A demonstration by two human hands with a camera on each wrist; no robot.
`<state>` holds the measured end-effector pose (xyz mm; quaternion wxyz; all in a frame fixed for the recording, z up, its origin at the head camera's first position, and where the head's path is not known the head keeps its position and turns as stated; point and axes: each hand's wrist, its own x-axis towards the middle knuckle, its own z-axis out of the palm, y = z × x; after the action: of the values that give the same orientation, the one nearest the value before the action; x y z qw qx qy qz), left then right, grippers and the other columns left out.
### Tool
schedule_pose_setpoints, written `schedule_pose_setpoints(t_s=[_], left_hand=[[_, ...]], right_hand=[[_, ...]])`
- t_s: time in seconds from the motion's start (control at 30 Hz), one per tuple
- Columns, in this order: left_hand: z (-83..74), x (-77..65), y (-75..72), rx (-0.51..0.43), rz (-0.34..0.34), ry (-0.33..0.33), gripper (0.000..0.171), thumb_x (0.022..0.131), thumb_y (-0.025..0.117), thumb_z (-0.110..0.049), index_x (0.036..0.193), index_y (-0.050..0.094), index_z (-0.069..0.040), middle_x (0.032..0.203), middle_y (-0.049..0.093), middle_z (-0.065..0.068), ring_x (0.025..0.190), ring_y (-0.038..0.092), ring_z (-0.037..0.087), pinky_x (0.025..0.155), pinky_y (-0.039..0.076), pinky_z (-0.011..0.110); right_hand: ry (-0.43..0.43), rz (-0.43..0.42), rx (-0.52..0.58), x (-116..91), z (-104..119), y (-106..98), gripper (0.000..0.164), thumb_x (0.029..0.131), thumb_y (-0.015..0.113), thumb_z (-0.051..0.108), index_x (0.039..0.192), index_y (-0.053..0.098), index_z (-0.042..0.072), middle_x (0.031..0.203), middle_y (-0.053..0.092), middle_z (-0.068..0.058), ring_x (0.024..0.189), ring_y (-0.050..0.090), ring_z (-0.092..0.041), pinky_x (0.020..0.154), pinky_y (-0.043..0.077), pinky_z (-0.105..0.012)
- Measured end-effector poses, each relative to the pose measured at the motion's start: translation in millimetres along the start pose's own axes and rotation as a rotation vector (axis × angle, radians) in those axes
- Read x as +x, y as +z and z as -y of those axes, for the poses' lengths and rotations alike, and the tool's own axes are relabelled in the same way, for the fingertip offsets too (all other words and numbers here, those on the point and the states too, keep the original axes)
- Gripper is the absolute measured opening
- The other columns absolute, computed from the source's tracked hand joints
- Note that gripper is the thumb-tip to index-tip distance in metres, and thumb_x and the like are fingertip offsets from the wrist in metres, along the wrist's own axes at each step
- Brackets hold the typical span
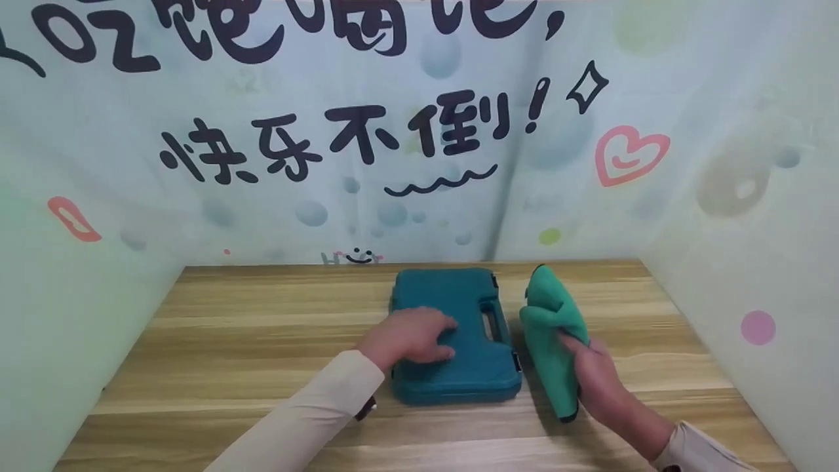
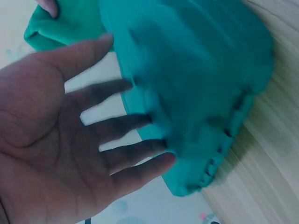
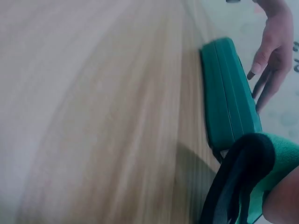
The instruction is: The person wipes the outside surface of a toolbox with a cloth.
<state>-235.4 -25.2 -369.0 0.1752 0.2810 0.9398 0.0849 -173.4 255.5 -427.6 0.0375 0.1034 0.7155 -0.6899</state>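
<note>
A teal plastic case (image 1: 459, 377) with a carry handle lies flat on the wooden table, its handle side facing right. My left hand (image 1: 409, 335) is over the lid, and the left wrist view shows its fingers (image 2: 117, 126) spread and fairly straight, holding nothing. To the right of the case, my right hand (image 1: 603, 383) grips a folded green cloth (image 1: 547, 357) with dark edging. The thumb presses into the cloth's fold. In the right wrist view the cloth's dark edge (image 3: 233, 172) overlaps the near end of the case.
The wood-grain table (image 1: 262, 328) runs back to a printed backdrop (image 1: 295, 216) with large dark lettering. Similar pale panels (image 1: 741, 275) stand along the left and right sides. A small dark object (image 1: 366, 408) shows beneath the left sleeve.
</note>
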Motion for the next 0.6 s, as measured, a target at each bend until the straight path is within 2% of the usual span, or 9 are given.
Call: schedule_pose_setpoints(t_s=[0.07,0.17,0.2,0.3,0.37,0.43,0.5,0.6], left_hand=[[-6.1,8.9,-3.2,-0.025,-0.049,-0.008,0.051,0.103,0.062,-0.036,0.148,0.054,-0.014,0.149,0.052,0.008,0.133,0.049,0.027,0.110,0.038,0.049],[-16.7,21.6,-7.2,-0.074,-0.122,-0.029,0.045,0.104,0.060,-0.033,0.144,0.058,-0.011,0.141,0.058,0.008,0.119,0.056,0.026,0.103,0.044,0.049],[-20.4,26.3,-8.0,-0.095,-0.144,-0.035,0.042,0.105,0.059,-0.032,0.140,0.061,-0.010,0.133,0.063,0.008,0.112,0.058,0.025,0.097,0.048,0.046],[-31.1,41.1,-8.9,-0.176,-0.197,-0.060,0.026,0.105,0.057,-0.029,0.111,0.070,-0.008,0.096,0.066,0.007,0.082,0.060,0.022,0.072,0.051,0.037],[-38.3,51.4,-8.6,-0.264,-0.202,-0.087,0.026,0.105,0.056,-0.027,0.089,0.066,-0.008,0.074,0.056,0.005,0.063,0.053,0.020,0.058,0.044,0.033],[-45.8,61.3,-8.1,-0.354,-0.194,-0.125,0.032,0.105,0.056,-0.025,0.076,0.055,-0.011,0.064,0.045,0.004,0.053,0.044,0.018,0.052,0.036,0.032],[-53.7,70.3,-7.9,-0.430,-0.169,-0.173,0.031,0.104,0.056,-0.022,0.075,0.054,-0.011,0.060,0.043,0.002,0.049,0.043,0.017,0.051,0.035,0.031],[-64.6,82.3,-8.5,-0.487,-0.148,-0.239,0.026,0.102,0.057,-0.019,0.078,0.055,-0.009,0.059,0.045,0.003,0.049,0.046,0.018,0.048,0.034,0.030]], right_hand=[[0.006,-0.011,0.011,3,0,-3,0.051,0.109,0.043,0.022,0.147,0.033,-0.009,0.153,0.033,-0.022,0.137,0.028,-0.036,0.116,0.017,-0.055],[0.008,-0.020,0.006,6,-3,-5,0.051,0.109,0.043,0.022,0.149,0.031,-0.007,0.154,0.032,-0.021,0.137,0.027,-0.037,0.116,0.016,-0.055],[0.009,-0.021,0.001,6,-3,-6,0.051,0.109,0.043,0.022,0.149,0.030,-0.007,0.154,0.031,-0.021,0.137,0.027,-0.037,0.116,0.016,-0.056],[0.005,-0.024,0.001,8,-4,-7,0.052,0.109,0.044,0.023,0.150,0.031,-0.006,0.154,0.032,-0.022,0.137,0.027,-0.037,0.116,0.016,-0.055],[0.007,-0.025,0.016,8,-3,-7,0.054,0.109,0.045,0.023,0.151,0.029,-0.006,0.154,0.032,-0.022,0.137,0.028,-0.036,0.116,0.018,-0.054],[0.011,-0.035,0.041,8,-2,-7,0.055,0.108,0.045,0.023,0.152,0.028,-0.006,0.154,0.032,-0.022,0.136,0.030,-0.035,0.115,0.021,-0.052],[0.012,-0.036,0.062,9,-1,-8,0.057,0.108,0.045,0.023,0.153,0.026,-0.006,0.154,0.032,-0.022,0.136,0.031,-0.034,0.114,0.023,-0.050],[0.018,-0.035,0.075,10,-2,-8,0.058,0.108,0.045,0.022,0.154,0.025,-0.006,0.155,0.031,-0.022,0.137,0.030,-0.034,0.114,0.023,-0.049]])
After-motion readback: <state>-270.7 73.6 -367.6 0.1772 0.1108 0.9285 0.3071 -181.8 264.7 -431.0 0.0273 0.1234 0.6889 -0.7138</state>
